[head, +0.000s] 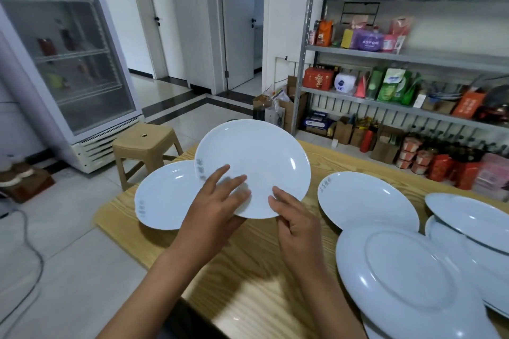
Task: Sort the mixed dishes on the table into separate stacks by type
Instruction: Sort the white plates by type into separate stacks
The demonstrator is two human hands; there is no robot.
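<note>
Right above the wooden counter (248, 270), both hands lift one white plate (256, 162) clear of the surface, tilted so its face turns toward the camera. The left hand (217, 206) grips its near-left rim, fingers spread across the face and the thumb out of sight beneath. The right hand (296, 221) pinches the near rim just beside it, fingertips on top of the edge. The two hands sit close together but do not touch. Grey lettering shows on the held plate's left rim, too blurred to read.

Left of the held plate, and partly hidden behind it, a second white plate (162, 195) lies flat near the counter's left corner, with the same grey marking on its rim. Right of the held plate, a third marked plate (366, 201) lies flat on the counter. Nearer the camera than that one, a large flat plate (407, 281) with a broad rim overlaps its near edge. Farther right, more white dishes (473, 226) lie piled one over another at the frame edge; I cannot tell how many.

Beyond the held plate, a tan plastic stool (143, 143) stands on the tiled floor. Left of the stool is a glass-door fridge (71, 58). Right of the held plate, behind the counter, metal shelving (385, 52) carries boxes and packets.
</note>
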